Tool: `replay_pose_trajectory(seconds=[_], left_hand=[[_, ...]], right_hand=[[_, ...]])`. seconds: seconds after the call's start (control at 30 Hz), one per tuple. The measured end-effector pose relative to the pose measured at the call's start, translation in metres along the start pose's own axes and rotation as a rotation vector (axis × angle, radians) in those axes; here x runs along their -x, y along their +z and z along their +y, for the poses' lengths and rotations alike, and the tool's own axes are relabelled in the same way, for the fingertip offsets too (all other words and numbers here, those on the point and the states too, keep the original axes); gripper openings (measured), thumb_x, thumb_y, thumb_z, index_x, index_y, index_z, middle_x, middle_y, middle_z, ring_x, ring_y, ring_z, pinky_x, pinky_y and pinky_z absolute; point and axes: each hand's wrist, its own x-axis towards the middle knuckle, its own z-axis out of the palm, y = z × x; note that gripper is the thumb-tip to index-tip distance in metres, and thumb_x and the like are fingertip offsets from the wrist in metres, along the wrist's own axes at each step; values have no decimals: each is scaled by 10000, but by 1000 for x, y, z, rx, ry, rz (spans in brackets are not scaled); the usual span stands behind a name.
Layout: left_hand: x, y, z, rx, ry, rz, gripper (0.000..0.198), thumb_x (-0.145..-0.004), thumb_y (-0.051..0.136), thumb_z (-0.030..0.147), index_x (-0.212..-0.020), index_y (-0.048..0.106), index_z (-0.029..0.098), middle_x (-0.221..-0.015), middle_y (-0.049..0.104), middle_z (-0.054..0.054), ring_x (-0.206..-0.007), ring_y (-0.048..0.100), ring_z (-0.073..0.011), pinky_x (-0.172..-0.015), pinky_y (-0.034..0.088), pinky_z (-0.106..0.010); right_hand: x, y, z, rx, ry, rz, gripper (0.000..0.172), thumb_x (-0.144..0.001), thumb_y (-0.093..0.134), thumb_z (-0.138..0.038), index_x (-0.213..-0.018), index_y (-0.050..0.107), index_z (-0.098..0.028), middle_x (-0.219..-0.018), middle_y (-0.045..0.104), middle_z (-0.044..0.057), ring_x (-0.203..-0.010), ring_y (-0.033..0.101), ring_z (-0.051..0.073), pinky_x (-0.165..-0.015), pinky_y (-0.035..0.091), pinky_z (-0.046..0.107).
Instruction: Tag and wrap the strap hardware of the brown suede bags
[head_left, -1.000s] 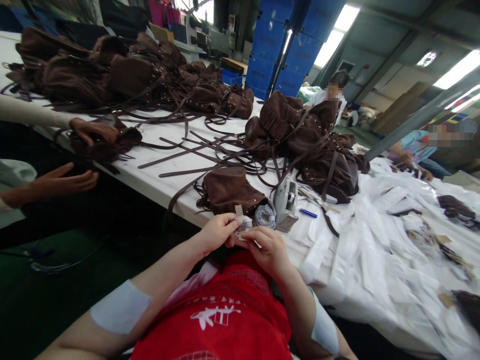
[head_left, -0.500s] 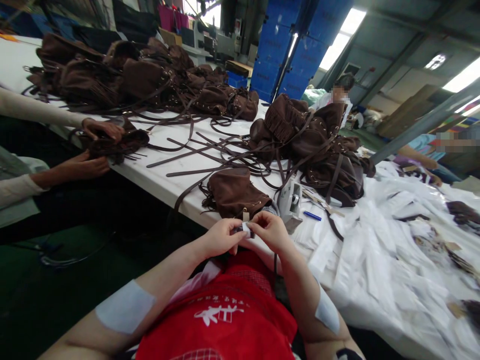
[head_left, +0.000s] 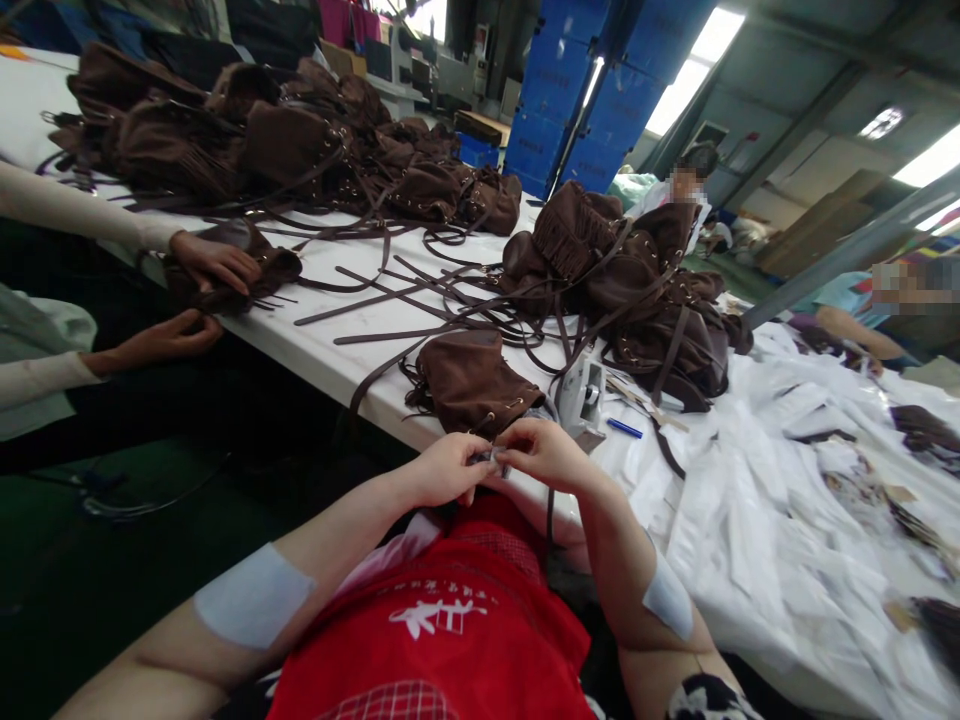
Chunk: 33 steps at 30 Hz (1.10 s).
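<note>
A brown drawstring bag (head_left: 480, 378) with fringe and metal eyelets lies on its side at the table's front edge, its mouth toward me. Just in front of that mouth my left hand (head_left: 448, 470) and my right hand (head_left: 546, 455) meet, both closed in a pinch. Between their fingertips a sliver of a small white label (head_left: 494, 457) shows, with greyish lining around it; my fingers cover most of both. Right of the bag, close to my right hand, stands a small grey-white metal device (head_left: 582, 395).
Brown bags form one heap (head_left: 292, 150) at the back left and another (head_left: 607, 260) at the centre right. Loose straps (head_left: 420, 290) cross the white table. A blue pen (head_left: 624, 429) and white plastic bags (head_left: 757, 490) lie right. A co-worker's hands (head_left: 214, 265) handle a bag at left.
The white label and a beige tag above it showed plainly before; now the label is mostly covered and the beige tag is out of sight. The co-worker's upper hand has flattened on their bag.
</note>
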Motion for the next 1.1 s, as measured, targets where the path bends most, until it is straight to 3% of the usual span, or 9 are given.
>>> replay_pose_trajectory(seconds=[0.17,0.27,0.4,0.53,0.63,0.7,0.83,0.93,1.1], left_hand=[[-4,1,-3,44,-20,19,173,-764,635,290,-837,698,146,-391,550,42,-345,532,-131,-371,393,-193],[-6,2,-2,113,-34,72,229,-783,619,332,-881,692,139,-402,547,47,-354,523,-118,-387,415,-195],[-9,0,1,225,-54,103,314,-798,576,369,-975,675,129,-481,598,24,-418,583,-124,-431,460,-206],[-11,0,4,283,-59,99,373,-784,614,390,-1032,667,117,-516,616,19,-428,577,-113,-449,458,-205],[-11,2,4,284,-58,97,387,-777,640,380,-1053,663,109,-473,594,30,-411,544,-104,-456,443,-202],[-10,2,2,284,-67,105,398,-776,646,382,-1065,662,108,-472,603,24,-412,535,-104,-454,428,-200],[-8,1,-2,280,-108,123,460,-750,675,423,-1083,656,107,-465,603,22,-433,531,-112,-461,411,-201],[-10,3,-2,273,-117,138,519,-732,683,447,-1116,639,100,-483,602,28,-453,527,-115,-481,421,-211],[-12,6,-2,286,-134,151,548,-717,684,453,-1130,625,97,-494,604,29,-456,512,-114,-490,412,-221]], right_hand=[[5,1,-8,455,-204,25,133,-810,608,-97,-834,708,-181,-826,707,47,-775,647,177,-699,491,276],[16,5,-7,651,-303,30,180,-889,559,-147,-994,703,-175,-969,712,95,-878,642,216,-771,519,329],[30,15,0,656,-338,73,432,-913,531,-148,-1342,560,-195,-1346,591,120,-1234,527,265,-1051,454,419],[39,31,5,580,-280,191,537,-889,495,-99,-1421,485,-170,-1446,501,134,-1381,390,282,-1125,392,470],[47,32,10,458,-253,337,492,-879,506,-129,-1366,540,-193,-1385,552,120,-1325,452,269,-1094,418,469],[54,20,20,385,-177,556,408,-883,525,-173,-1279,607,-224,-1258,627,112,-1192,552,260,-1027,461,462],[66,-22,64,237,186,1023,227,-879,550,-295,-1003,715,-199,-1010,682,114,-1011,602,261,-960,458,444],[67,-44,100,33,433,1013,276,-812,592,-417,-765,735,-186,-884,697,104,-948,621,269,-922,459,438],[52,-43,130,-144,462,944,380,-692,666,-537,-667,726,-163,-656,691,55,-676,649,213,-685,504,338]])
